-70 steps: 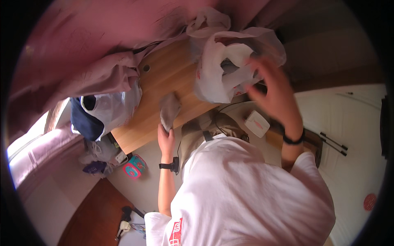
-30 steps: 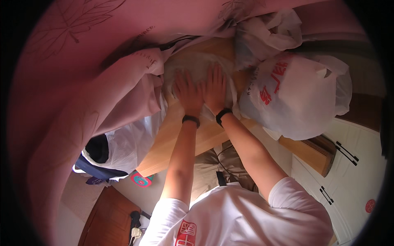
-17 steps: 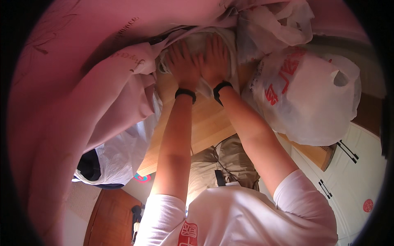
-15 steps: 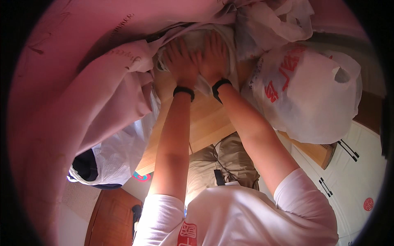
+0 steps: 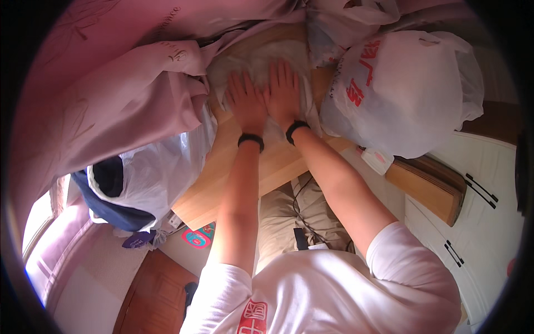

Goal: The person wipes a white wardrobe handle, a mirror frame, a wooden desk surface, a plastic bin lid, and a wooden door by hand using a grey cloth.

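Observation:
My left hand [image 5: 246, 103] and my right hand [image 5: 283, 92] lie flat, palms down, side by side on a flattened translucent plastic bag [image 5: 261, 58] at the far part of a wooden table [image 5: 261, 161]. The fingers of both hands are spread and point away from me. Each wrist wears a black band. Neither hand grips anything.
A large bulging white plastic bag with red print [image 5: 406, 92] sits right of my hands. Pink curtain fabric [image 5: 111, 94] hangs over the table's left side. Another plastic bag holding dark cloth [image 5: 139, 178] hangs off the near left corner. A small white device [image 5: 377, 158] lies near the table edge.
Earlier my left hand held a small folded item and my right reached into a bag. Both hands then came down together on the flat bag and have since slid slightly toward me.

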Demonstrator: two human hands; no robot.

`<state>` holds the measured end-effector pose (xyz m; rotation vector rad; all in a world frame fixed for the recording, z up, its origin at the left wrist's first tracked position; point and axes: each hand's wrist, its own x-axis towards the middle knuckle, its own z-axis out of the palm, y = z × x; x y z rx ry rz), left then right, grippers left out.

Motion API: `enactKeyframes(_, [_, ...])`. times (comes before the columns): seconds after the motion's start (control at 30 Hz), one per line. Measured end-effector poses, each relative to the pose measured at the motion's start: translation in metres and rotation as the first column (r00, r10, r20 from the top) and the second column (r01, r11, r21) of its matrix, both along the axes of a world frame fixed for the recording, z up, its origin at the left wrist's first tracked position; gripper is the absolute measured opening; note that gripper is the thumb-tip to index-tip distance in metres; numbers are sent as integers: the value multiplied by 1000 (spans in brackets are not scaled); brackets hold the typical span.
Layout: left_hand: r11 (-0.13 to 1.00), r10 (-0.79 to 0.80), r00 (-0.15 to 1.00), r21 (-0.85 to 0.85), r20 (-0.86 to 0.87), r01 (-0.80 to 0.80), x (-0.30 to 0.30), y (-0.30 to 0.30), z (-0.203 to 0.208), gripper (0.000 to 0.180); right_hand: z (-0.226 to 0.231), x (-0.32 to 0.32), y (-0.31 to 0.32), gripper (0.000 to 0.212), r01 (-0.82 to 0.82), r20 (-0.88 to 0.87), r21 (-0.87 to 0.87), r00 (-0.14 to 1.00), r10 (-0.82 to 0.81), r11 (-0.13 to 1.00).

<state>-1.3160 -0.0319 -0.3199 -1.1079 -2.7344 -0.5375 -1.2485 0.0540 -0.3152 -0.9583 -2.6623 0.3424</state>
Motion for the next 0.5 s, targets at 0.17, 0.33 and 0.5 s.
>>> enactKeyframes(0.17, [998,58,993,-28,103,-55,64,-60,10,58,8,56,-51,71,-113,104,-91,987,122,989])
enactKeyframes(0.33, [985,149,975,-111,167,-131,125,-132,20,59,24,108,-109,70,-260,157,-174,945,288,950])
enactKeyframes(0.5, [939,342,928,-91,147,-332,166,-209,22,64,28,131,-176,69,-427,102,-250,881,463,869])
